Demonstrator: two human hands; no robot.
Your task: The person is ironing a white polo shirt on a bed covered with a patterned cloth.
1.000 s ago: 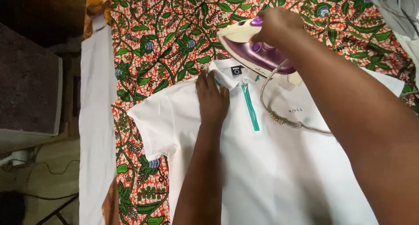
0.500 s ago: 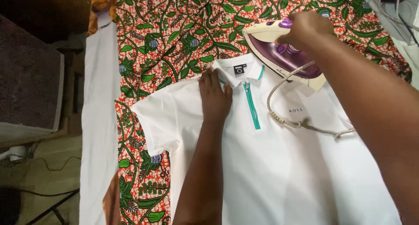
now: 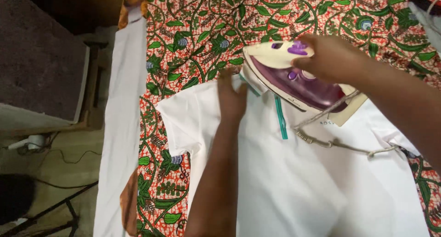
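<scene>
The white polo shirt (image 3: 294, 182) is spread flat on the patterned cloth (image 3: 202, 30). It is pressed down near the collar by the left hand (image 3: 232, 97), fingers flat and open. The purple iron (image 3: 298, 78), gripped tightly by the right hand (image 3: 333, 58), has been brought back over the collar.

Open shirt front (image 3: 294, 191) below the iron cord (image 3: 340, 144); iron (image 3: 298, 78) over the collar.

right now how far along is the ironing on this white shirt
Done: the white shirt lies spread flat on the patterned cloth. In hand: the right hand holds the iron over the collar, and the left hand presses beside it. Left: how much of the body and sleeves is pressed can't be told.
</scene>
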